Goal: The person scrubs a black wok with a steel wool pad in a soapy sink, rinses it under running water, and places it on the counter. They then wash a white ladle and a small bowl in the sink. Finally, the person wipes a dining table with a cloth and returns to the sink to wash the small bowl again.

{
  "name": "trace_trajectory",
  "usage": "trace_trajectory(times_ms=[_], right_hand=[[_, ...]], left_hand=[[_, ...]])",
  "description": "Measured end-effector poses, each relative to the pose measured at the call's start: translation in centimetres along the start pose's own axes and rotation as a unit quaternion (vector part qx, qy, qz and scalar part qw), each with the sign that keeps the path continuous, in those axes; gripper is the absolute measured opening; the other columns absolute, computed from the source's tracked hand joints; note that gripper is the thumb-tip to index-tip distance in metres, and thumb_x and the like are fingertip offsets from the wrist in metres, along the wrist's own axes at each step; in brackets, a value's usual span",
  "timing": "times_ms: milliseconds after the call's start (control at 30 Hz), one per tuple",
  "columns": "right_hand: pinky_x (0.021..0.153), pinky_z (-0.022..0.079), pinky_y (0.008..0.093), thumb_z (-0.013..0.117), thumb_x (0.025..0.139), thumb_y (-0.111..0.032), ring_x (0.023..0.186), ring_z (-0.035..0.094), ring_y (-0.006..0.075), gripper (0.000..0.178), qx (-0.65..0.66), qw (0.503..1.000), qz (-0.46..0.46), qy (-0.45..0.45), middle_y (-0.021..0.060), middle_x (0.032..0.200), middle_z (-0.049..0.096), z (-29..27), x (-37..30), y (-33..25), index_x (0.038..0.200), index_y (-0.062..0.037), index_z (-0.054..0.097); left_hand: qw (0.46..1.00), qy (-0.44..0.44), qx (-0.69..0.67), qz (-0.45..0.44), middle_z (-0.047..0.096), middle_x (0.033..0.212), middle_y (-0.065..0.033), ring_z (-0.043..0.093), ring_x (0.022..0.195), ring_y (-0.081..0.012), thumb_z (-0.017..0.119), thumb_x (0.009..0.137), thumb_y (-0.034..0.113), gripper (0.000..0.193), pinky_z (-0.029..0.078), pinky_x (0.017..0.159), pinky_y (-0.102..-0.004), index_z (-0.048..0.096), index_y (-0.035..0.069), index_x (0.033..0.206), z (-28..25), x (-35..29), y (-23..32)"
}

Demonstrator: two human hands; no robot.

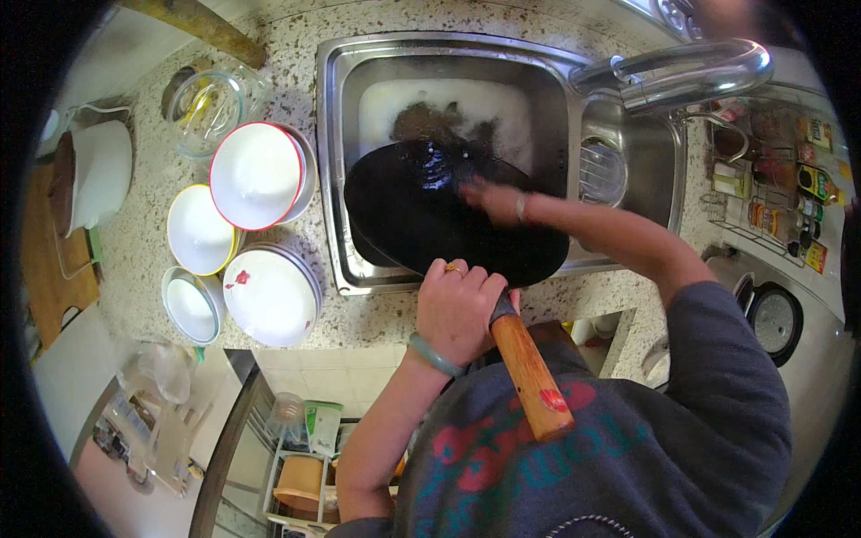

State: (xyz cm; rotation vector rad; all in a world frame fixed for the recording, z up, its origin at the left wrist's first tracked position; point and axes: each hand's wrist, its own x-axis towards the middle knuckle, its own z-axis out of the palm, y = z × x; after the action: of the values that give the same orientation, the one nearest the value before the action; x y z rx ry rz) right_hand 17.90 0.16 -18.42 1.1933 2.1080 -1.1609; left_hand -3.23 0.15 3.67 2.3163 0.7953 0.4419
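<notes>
A large black wok (pixel 395 211) lies tilted over the near part of the steel sink basin (pixel 549 117). Its wooden handle (pixel 531 372) points back toward my body. With fingers over the near rim beside the handle, my left hand (pixel 457 309) grips the wok. My right hand (pixel 493 201) reaches in from the right and is over the wok's dark inside. Motion smears its fingers, so I cannot make out whether anything is in them. Whitish, foamy water (pixel 386 99) with dark patches fills the basin behind the wok.
Left of the sink stand a red-rimmed bowl (pixel 256 175), a yellow-rimmed bowl (pixel 199 229), a plate stack (pixel 269 296) and glass bowls (pixel 208 112). A chrome faucet (pixel 695 72) arches at the upper right. Spice packages fill a wire rack (pixel 762 215) further right.
</notes>
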Motion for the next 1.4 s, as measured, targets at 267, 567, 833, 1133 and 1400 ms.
trace_trajectory(times_ms=[267, 567, 833, 1133, 1400], right_hand=[[0.107, 0.028, 0.0410, 0.048, 0.083, -0.010, 0.125, 0.036, 0.0330, 0.056, -0.195, 0.954, 0.050, 0.224, 0.0160, 0.144, 0.029, -2.2, 3.4, 0.9, 0.135, 0.0011, 0.034], [0.094, 0.042, 0.0420, 0.054, 0.077, -0.007, 0.113, 0.048, 0.0349, 0.048, 0.130, 0.925, 0.258, 0.248, 0.0202, 0.118, 0.053, -2.0, 3.9, 7.9, 0.124, -0.0016, 0.048], [0.090, 0.045, 0.0437, 0.063, 0.075, -0.020, 0.102, 0.055, 0.0360, 0.037, 0.123, 0.872, 0.341, 0.330, 0.0185, 0.112, 0.056, -2.8, 6.7, 8.5, 0.107, -0.0020, 0.059], [0.083, 0.048, 0.0406, 0.057, 0.069, -0.004, 0.091, 0.061, 0.0317, 0.036, 0.231, 0.934, 0.146, 0.230, 0.0162, 0.097, 0.064, -6.4, -1.6, 2.4, 0.105, -0.0066, 0.062], [0.100, 0.034, 0.0425, 0.051, 0.081, -0.017, 0.130, 0.033, 0.0262, 0.043, -0.207, 0.965, 0.048, 0.156, 0.0103, 0.137, 0.042, 0.3, -1.5, 1.6, 0.120, -0.0014, 0.053]], left_hand=[[1.000, 0.002, -0.002, -0.004, 0.053, 0.062, -0.0020, 0.049, 0.060, -0.0192, 0.069, 0.066, 0.020, 0.010, 0.036, 0.060, -0.0317, 0.062, 0.013, 0.068, -0.2, 0.4, 0.2], [1.000, 0.002, -0.003, -0.018, 0.054, 0.063, -0.0014, 0.050, 0.062, -0.0184, 0.069, 0.067, 0.020, 0.010, 0.036, 0.060, -0.0316, 0.063, 0.013, 0.070, -0.2, 0.1, 0.4], [1.000, -0.011, 0.004, -0.016, 0.054, 0.063, -0.0012, 0.049, 0.061, -0.0182, 0.070, 0.066, 0.021, 0.011, 0.036, 0.060, -0.0311, 0.063, 0.013, 0.070, -0.2, 0.0, 0.3], [1.000, 0.002, 0.010, -0.022, 0.052, 0.063, -0.0020, 0.049, 0.063, -0.0192, 0.069, 0.067, 0.022, 0.011, 0.036, 0.061, -0.0322, 0.061, 0.013, 0.070, 0.2, -0.5, 0.0], [1.000, -0.002, 0.003, -0.012, 0.053, 0.064, -0.0031, 0.050, 0.064, -0.0201, 0.068, 0.068, 0.022, 0.012, 0.036, 0.062, -0.0326, 0.061, 0.012, 0.070, 0.0, -0.4, 0.3]])
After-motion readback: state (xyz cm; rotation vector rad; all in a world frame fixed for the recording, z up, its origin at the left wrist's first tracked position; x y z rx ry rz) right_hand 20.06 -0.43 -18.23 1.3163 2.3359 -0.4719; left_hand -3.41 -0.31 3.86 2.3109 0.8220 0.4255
